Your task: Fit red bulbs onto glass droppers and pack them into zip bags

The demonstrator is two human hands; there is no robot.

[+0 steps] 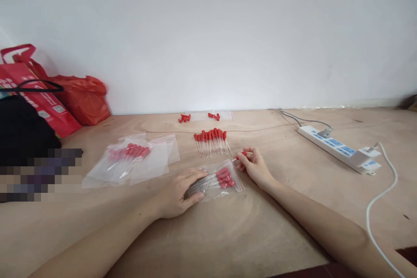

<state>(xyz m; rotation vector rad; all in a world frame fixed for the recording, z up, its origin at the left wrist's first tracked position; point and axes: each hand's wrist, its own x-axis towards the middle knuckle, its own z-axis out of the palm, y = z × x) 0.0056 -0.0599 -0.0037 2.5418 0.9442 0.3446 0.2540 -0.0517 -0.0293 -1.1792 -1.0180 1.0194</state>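
My left hand (182, 193) grips the closed end of a clear zip bag (211, 196), fingers on one side and thumb on the other. Inside that bag lie several droppers (224, 177) with red rubber bulbs pointing right. At the bag's open end, my right hand (256, 168) pinches one dropper (240, 156) by its red bulb, its thin tip pointing left near the bag's mouth. Just beyond both hands, a row of loose droppers (211, 141) rests on the wooden table, bulbs away from me.
Left of my hands is a stack of zip bags (151, 163), with filled droppers on top. Loose red bulbs (184, 118) and another clear bag (199, 116) lie by the wall. A power strip (335, 145) with a white cable stands right; red bags (87, 100) sit far left.
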